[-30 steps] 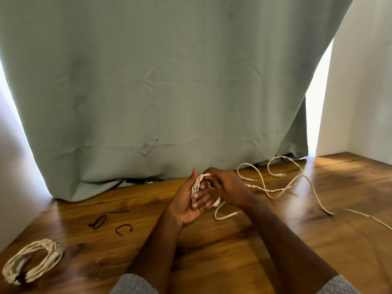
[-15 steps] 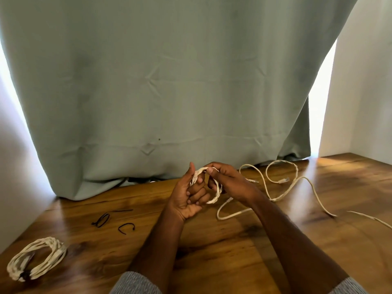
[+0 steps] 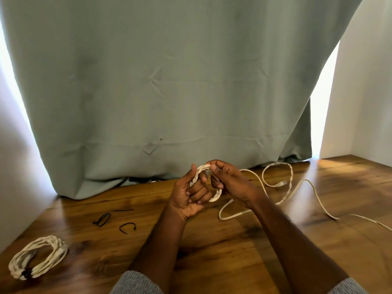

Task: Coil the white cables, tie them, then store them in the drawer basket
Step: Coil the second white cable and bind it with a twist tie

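Observation:
A white braided cable (image 3: 282, 198) trails in loose loops over the wooden table (image 3: 233, 247) to the right. Its near end forms a small coil (image 3: 217, 195) held between both hands above the table's middle. My left hand (image 3: 191, 196) has its fingers curled round the coil's left side. My right hand (image 3: 231, 181) pinches the top of the coil between thumb and fingers. A plug end (image 3: 281, 183) lies on the table behind the right hand. A second white cable (image 3: 38, 256), coiled and tied with a black tie, lies at the near left. No drawer basket is in view.
Several black cable ties (image 3: 114, 220) lie on the table left of my hands. A grey-green curtain (image 3: 169, 92) hangs along the table's far edge. White walls stand at the left and right.
Both hands rose slightly and the coil in them grew wider. The loose cable on the right was drawn in, and its loops shifted toward the hands.

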A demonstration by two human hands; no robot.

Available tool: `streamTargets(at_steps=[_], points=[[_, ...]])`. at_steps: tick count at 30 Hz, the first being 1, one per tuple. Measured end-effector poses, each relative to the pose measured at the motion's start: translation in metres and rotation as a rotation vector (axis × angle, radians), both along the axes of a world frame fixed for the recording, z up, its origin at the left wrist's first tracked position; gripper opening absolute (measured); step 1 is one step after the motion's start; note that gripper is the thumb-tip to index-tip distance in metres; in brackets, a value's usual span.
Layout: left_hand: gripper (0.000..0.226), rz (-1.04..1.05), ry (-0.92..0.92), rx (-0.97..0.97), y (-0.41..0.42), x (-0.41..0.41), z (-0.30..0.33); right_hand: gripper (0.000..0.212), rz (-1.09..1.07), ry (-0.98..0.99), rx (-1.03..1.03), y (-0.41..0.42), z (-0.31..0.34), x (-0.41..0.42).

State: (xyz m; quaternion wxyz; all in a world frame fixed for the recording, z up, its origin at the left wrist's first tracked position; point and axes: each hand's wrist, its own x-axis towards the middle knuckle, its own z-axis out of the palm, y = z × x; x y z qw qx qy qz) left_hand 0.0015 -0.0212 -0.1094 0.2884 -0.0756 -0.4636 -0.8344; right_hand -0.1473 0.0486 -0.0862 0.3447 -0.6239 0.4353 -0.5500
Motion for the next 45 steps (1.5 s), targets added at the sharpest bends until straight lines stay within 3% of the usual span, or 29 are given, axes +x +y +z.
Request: streamTargets(at_steps=[5, 8, 11, 18, 23, 28, 32, 36, 40, 43, 45], points=[[0.035, -0.032, -0.005, -0.07, 0.007, -0.006, 0.006, 0.029, -0.129, 0.035, -0.136, 0.001, 0.001, 0.002], [0.047, 0.013, 0.009, -0.015, 0.009, -0.012, 0.007, 0.028, -0.185, 0.14, -0.227, 0.004, -0.001, -0.004], [0.056, 0.052, 0.097, 0.068, 0.004, -0.007, 0.014, 0.031, -0.279, 0.381, -0.235, 0.007, -0.011, -0.018], [0.051, 0.359, 0.222, 0.239, -0.008, 0.008, 0.034, 0.027, -0.559, 1.117, -0.122, -0.001, -0.02, -0.044], [0.031, 0.371, 0.266, 0.296, -0.013, 0.007, 0.035, 0.034, -0.542, 1.292, -0.09, -0.006, -0.019, -0.036], [0.041, 0.514, 0.231, 0.295, -0.023, 0.009, 0.034, 0.038, -0.436, 1.348, -0.173, -0.004, -0.012, -0.019], [0.023, 0.721, 0.062, 0.208, -0.023, 0.008, 0.028, 0.035, -0.458, 1.348, -0.299, -0.001, -0.006, -0.012], [0.042, 0.807, -0.223, -0.048, -0.02, -0.001, 0.016, 0.028, -0.496, 1.301, -0.439, 0.007, 0.004, -0.01], [0.035, 0.832, -0.526, -0.38, -0.014, -0.007, 0.002, 0.022, -0.457, 1.191, -0.5, 0.01, 0.011, -0.013], [0.026, 0.759, -0.636, -0.596, -0.006, -0.009, -0.002, 0.021, -0.466, 1.171, -0.582, 0.01, 0.011, -0.015], [0.043, 0.697, -0.686, -0.624, -0.004, -0.009, 0.0, 0.027, -0.472, 1.106, -0.581, 0.011, 0.01, -0.018]])
